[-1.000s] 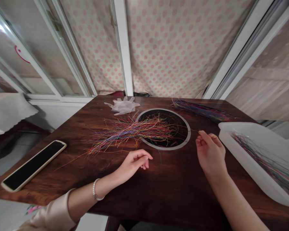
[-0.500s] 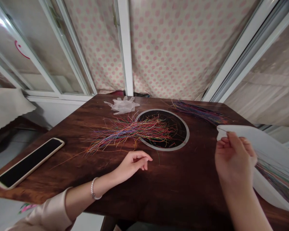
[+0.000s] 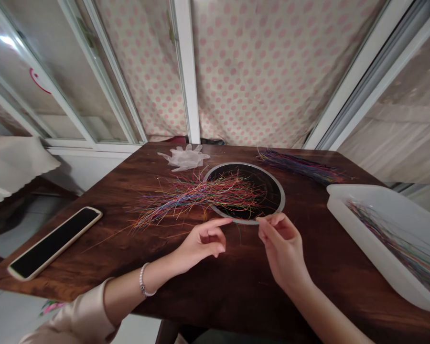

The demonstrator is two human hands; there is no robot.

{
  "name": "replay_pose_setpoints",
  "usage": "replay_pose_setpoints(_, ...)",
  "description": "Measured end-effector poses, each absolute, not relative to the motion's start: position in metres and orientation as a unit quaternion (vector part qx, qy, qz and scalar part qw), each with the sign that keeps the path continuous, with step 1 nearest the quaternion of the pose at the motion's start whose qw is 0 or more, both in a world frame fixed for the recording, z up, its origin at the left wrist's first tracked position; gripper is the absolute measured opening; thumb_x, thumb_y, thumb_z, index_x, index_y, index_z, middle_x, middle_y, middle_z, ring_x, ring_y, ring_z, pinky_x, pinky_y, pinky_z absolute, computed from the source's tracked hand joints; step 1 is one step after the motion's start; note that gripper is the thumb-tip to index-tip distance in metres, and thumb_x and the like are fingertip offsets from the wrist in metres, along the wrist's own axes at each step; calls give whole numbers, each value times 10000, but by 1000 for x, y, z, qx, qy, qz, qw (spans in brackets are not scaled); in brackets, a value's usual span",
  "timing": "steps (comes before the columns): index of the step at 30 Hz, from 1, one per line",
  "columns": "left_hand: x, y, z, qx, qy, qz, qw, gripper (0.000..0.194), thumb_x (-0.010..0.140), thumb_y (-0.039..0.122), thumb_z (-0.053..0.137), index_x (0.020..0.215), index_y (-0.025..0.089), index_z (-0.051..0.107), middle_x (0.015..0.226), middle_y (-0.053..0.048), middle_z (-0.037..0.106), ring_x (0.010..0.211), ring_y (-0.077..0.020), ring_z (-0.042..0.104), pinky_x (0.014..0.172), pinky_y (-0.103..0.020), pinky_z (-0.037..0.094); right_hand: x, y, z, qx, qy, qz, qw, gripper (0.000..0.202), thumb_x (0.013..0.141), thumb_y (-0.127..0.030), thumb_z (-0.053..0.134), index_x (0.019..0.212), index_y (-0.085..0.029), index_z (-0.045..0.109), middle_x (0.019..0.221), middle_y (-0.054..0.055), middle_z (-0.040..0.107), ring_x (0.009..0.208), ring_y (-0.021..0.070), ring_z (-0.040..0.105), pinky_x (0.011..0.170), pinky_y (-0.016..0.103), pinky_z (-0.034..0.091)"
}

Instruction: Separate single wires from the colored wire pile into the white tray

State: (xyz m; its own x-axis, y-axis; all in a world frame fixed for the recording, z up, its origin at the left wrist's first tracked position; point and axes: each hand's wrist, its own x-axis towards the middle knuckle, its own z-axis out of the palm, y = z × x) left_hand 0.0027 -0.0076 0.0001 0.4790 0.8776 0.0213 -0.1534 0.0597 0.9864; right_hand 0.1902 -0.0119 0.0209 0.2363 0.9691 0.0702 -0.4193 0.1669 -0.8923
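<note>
A loose bundle of thin coloured wires (image 3: 186, 196) lies across the table and over a round black disc (image 3: 268, 188) with a pale grey rim. My left hand (image 3: 204, 241) hovers in front of the bundle, index finger stretched out and thumb apart from it, with nothing held. At the near edge of the disc, my right hand (image 3: 281, 246) pinches thumb and forefinger together on what looks like a single thin wire pointing left, hard to make out. More wires (image 3: 401, 243) lie inside a white plastic tub (image 3: 361, 253) on the right.
A second, darker bundle of wires (image 3: 301, 167) rests at the back right of the wooden table (image 3: 236, 296). Behind the main bundle is a crumpled clear glove (image 3: 186, 157). A phone (image 3: 55, 243) in a pale case lies at the left edge.
My right hand has moved left from the tub's rim to the disc's near edge, fingers still pinched. My left index finger has straightened away from the thumb.
</note>
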Motion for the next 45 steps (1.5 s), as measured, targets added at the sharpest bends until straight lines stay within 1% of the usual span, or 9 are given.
replay_pose_setpoints(5,3,-8,-2,521,317,447,655,534,805,466,633,1234,154,570,661,0,567,523,-68,440,501,-201,330,188,-13,10,-419,-400,507,639,308,635,-295,776,618,-188,487,600,-40,519,484,64,401,443,201,346)
replay_pose_setpoints(10,5,-5,-2,462,355,476,658,367,810,468,624,834,107,683,684,-16,573,503,-51,403,500,-208,314,191,-11,6,-438,-464,493,592,299,649,-311,761,612,-191,490,606,-30,546,517,86,453,480,215,390)
replay_pose_setpoints(14,5,-4,-2,453,391,485,638,348,803,465,629,793,120,673,614,7,556,482,-53,408,479,-207,286,191,-12,3,-447,-506,493,548,268,675,-321,733,629,-194,502,634,-18,578,546,101,500,517,229,423)
replay_pose_setpoints(19,4,-4,-1,470,405,490,612,362,779,429,667,606,112,634,886,-49,632,495,-27,436,515,-208,376,190,-11,1,-431,-538,503,521,190,688,-285,718,660,-189,556,637,-15,589,578,108,540,558,234,456)
replay_pose_setpoints(21,4,-4,-1,470,408,493,608,352,771,418,679,604,113,635,932,-56,635,500,-26,451,521,-206,395,190,-12,1,-430,-536,519,508,189,685,-293,720,662,-188,565,634,-14,601,575,112,560,562,238,475)
replay_pose_setpoints(27,5,-3,0,441,403,511,618,262,769,388,695,749,128,665,653,3,602,503,-54,487,524,-191,409,189,-12,3,-443,-499,558,494,235,638,-331,764,675,-185,583,666,1,650,611,137,629,576,251,519)
replay_pose_setpoints(33,5,-5,1,428,405,512,625,258,763,374,706,755,117,680,678,-12,631,524,-53,527,519,-170,408,189,-11,2,-459,-453,562,518,294,593,-350,805,642,-175,573,607,-17,623,567,118,622,548,224,513)
replay_pose_setpoints(40,5,-5,2,432,390,524,622,250,781,358,695,710,118,681,722,-14,633,524,-36,521,521,-155,408,191,-11,0,-453,-405,603,517,323,608,-393,802,670,-173,574,640,18,681,563,122,633,549,230,511)
replay_pose_setpoints(45,4,-4,0,426,389,525,626,225,784,354,694,792,130,688,665,4,618,523,-40,523,520,-149,406,193,-11,0,-442,-399,616,515,323,626,-417,790,702,-175,590,649,10,675,572,114,623,561,228,501)
